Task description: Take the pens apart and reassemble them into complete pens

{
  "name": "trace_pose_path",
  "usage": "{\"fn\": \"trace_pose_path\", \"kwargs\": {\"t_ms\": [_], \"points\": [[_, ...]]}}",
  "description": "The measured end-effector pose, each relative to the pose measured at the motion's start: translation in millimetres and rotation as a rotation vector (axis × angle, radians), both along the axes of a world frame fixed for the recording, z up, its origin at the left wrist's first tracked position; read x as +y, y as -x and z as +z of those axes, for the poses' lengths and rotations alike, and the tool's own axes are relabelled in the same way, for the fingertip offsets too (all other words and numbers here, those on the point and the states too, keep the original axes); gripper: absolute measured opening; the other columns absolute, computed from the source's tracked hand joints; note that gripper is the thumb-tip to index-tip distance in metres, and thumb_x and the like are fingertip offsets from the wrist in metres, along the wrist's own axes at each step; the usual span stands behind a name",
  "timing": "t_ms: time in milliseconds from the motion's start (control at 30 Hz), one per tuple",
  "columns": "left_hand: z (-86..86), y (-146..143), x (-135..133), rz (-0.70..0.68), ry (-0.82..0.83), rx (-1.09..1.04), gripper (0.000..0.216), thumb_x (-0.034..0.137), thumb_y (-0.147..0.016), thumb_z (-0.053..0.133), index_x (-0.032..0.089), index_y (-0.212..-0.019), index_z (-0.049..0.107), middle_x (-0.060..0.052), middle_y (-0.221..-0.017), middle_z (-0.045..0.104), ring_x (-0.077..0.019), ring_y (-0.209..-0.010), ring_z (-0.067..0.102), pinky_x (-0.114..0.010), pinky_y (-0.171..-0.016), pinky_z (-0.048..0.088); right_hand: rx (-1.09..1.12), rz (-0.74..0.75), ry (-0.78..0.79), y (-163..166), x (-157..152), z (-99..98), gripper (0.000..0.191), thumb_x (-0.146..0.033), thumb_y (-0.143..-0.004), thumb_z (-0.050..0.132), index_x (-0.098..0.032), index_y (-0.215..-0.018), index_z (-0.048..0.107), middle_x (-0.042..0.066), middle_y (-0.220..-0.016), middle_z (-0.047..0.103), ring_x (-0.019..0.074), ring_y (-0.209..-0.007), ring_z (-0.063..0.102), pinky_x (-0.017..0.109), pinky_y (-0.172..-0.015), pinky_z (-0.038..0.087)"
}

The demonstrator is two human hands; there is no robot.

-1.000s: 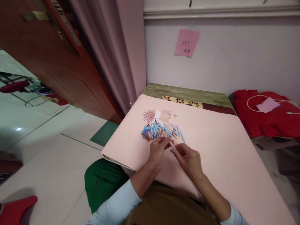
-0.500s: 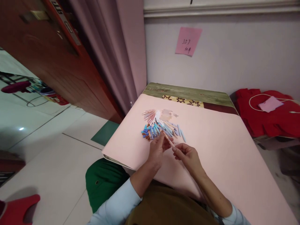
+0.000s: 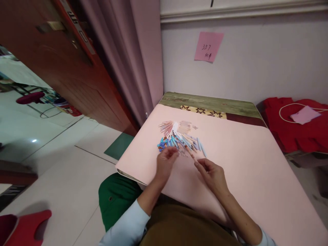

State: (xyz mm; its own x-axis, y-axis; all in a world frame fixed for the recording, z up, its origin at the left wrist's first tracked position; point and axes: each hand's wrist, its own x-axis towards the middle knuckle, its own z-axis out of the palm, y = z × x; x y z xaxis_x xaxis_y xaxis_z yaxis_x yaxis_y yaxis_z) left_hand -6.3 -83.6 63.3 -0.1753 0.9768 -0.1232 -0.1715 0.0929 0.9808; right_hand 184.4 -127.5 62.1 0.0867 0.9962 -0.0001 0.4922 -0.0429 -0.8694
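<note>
My right hand point(image 3: 211, 174) grips a slim peach pen point(image 3: 192, 155) near its lower end; the pen slants up to the left and has a brown tip and a brown band. My left hand point(image 3: 166, 160) is apart from the pen, fingers curled to the thumb beside the pile. What it may hold is hidden. Blue and brown caps point(image 3: 161, 146) lie just beyond its fingers. Light blue and peach pen barrels point(image 3: 188, 140) are heaped beyond the held pen. White sticks with dark tips point(image 3: 175, 128) fan out between pinkish sticks point(image 3: 166, 127) and pale translucent sticks point(image 3: 185, 126).
A pale pink mat point(image 3: 241, 160) covers the table. Small clear bits point(image 3: 195, 127) lie right of the sticks. A wooden door point(image 3: 77, 75) and a curtain point(image 3: 146, 51) stand at left. Red cloth point(image 3: 276, 116) lies at right. A red stool point(image 3: 30, 225) is at lower left.
My left hand has come off the pen and moved left toward the caps. My right hand still holds the pen, whose brown tip now shows. The view has shifted slightly.
</note>
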Motion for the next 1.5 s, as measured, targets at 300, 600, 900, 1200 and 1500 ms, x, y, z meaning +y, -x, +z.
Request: {"fn": "trace_pose_path", "kwargs": {"t_ms": [300, 600, 900, 1200, 1500], "points": [[-35.8, 71.8, 5.9, 0.009, -0.284, 1.037, 0.013, 0.018, -0.082, 0.058, 0.022, -0.088, 0.069, -0.006, -0.091, 0.065, -0.0228, -0.091, 0.057, -0.036, -0.083, 0.045, 0.185, 0.042, 0.109, 2.7, 1.8, -16.5, 0.041, -0.056, -0.082, 0.060, -0.017, -0.088, 0.073, 0.004, -0.072, 0.068, 0.0187, -0.066, 0.062, 0.026, -0.056, 0.045], [-41.0, 62.4, 4.4, -0.114, -0.406, 1.304, 0.022, 0.022, -0.090, 0.052, 0.025, -0.105, 0.068, -0.009, -0.101, 0.064, -0.0259, -0.097, 0.055, -0.041, -0.086, 0.039, 0.186, 0.077, 0.141, 6.5, -4.4, -18.8, 0.042, -0.056, -0.082, 0.060, -0.016, -0.086, 0.072, 0.002, -0.066, 0.064, 0.0144, -0.058, 0.055, 0.023, -0.051, 0.039], [-17.1, 60.2, 4.6, 0.021, -0.307, 0.597, 0.015, 0.029, -0.084, 0.063, 0.021, -0.097, 0.061, -0.006, -0.098, 0.070, -0.0208, -0.091, 0.065, -0.037, -0.085, 0.050, 0.245, 0.017, 0.094, 10.9, -2.2, -20.6, 0.045, -0.056, -0.081, 0.063, -0.015, -0.098, 0.074, 0.005, -0.074, 0.069, 0.0166, -0.063, 0.059, 0.025, -0.054, 0.043], [15.3, 12.7, 11.9, 0.004, 0.182, -0.458, 0.034, 0.021, -0.059, 0.085, 0.012, -0.087, 0.067, -0.004, -0.078, 0.072, -0.0136, -0.069, 0.068, -0.028, -0.072, 0.057, 0.183, -0.021, -0.034, 15.0, -3.4, -6.6, 0.037, -0.048, -0.080, 0.067, -0.018, -0.099, 0.074, 0.006, -0.082, 0.072, 0.0161, -0.067, 0.060, 0.026, -0.061, 0.048], [14.9, 3.3, 17.6, 0.033, 0.264, -0.606, 0.027, 0.013, -0.063, 0.082, 0.012, -0.086, 0.069, -0.005, -0.079, 0.073, -0.0138, -0.072, 0.069, -0.026, -0.074, 0.058, 0.153, -0.019, -0.049, 13.3, -3.2, -6.0, 0.034, -0.047, -0.082, 0.066, -0.018, -0.098, 0.075, 0.005, -0.079, 0.071, 0.0148, -0.063, 0.057, 0.025, -0.057, 0.047]]}}
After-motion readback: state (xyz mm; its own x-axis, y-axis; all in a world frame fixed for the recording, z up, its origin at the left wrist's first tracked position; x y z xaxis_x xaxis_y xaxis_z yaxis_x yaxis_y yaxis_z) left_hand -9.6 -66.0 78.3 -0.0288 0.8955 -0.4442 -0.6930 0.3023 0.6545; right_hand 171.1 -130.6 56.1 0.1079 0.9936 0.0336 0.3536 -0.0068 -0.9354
